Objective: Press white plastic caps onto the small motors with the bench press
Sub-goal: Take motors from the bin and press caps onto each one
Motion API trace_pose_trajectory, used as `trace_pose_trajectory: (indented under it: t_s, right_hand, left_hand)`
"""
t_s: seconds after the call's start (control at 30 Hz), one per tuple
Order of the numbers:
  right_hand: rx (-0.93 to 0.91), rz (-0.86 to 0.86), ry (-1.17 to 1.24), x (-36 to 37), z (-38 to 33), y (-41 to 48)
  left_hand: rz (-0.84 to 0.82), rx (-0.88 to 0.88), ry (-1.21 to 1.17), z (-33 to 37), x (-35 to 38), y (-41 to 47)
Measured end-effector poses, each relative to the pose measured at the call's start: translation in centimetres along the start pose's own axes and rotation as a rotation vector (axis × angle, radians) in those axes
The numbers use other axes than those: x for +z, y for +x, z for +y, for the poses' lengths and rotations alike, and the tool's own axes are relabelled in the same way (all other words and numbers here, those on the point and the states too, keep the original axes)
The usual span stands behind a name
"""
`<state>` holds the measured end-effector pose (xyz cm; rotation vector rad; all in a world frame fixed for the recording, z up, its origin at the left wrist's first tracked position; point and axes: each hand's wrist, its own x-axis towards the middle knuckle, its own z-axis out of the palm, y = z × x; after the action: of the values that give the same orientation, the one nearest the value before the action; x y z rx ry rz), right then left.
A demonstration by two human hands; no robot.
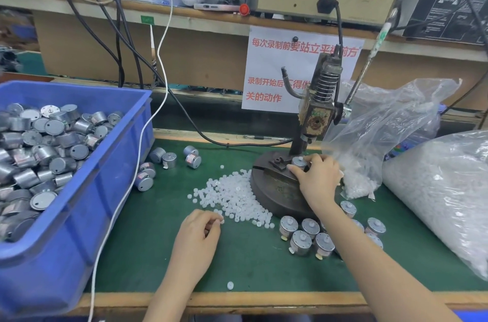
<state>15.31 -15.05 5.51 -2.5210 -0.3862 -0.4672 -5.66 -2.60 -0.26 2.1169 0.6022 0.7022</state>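
Right grip [319,176] clasping motor [299,162] on press base [274,189], left grip [198,234] pinching white cap [221,221] beside pile [235,195]

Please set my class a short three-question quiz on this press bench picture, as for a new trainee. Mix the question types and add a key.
1. Multiple choice: what is the right hand doing to the motor on the press base?
A) gripping it
B) hovering clear of it
C) pushing it with a flat palm
2. True or false: the left hand holds nothing.
3. Fill in: the bin full of uncapped motors is coloured ____.

Key
1. A.
2. False: its fingers pinch a white cap.
3. Blue.
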Motion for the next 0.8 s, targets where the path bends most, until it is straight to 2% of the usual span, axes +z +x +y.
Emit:
trace_pose_trajectory:
  t_s: [0.1, 0.2, 0.33, 0.4, 0.5, 0.6, 0.73, 0.8]
  right_hand:
    - [0.003, -0.042, 0.0, -0.1, -0.1, -0.1]
    - [0.062, -0.167, 0.125, -0.9, 0.2, 0.5]
    - [0.175, -0.257, 0.607, -2.9, 0.6, 2.0]
    - [0.196, -0.244, 0.774, -4.4, 0.5, 3.2]
    - [0.166, -0.154, 0.894, -6.9, -0.6, 5.3]
    - [0.116, -0.131, 0.965, -9.0, -2.4, 7.2]
    - [0.163, -0.15, 1.064, -11.2, -3.7, 9.9]
    - [0.186, -0.088, 1.104, -12.4, -4.1, 11.0]
  left_hand:
    - [-0.002, 0.003, 0.0, 0.0, 0.0, 0.0]
    - [0.004, 0.005, 0.005, 0.1, 0.0, 0.0]
    - [0.023, 0.011, 0.01, 0.1, 0.0, 0.1]
    - [0.028, 0.012, 0.012, 0.1, 0.1, 0.1]
    - [0.035, 0.011, 0.015, 0.1, 0.1, 0.1]
    - [0.033, 0.009, 0.015, 0.1, 0.1, 0.1]
    - [0.029, 0.004, 0.012, 0.2, 0.0, 0.1]
    - [0.031, 0.001, 0.014, 0.3, 0.0, 0.1]
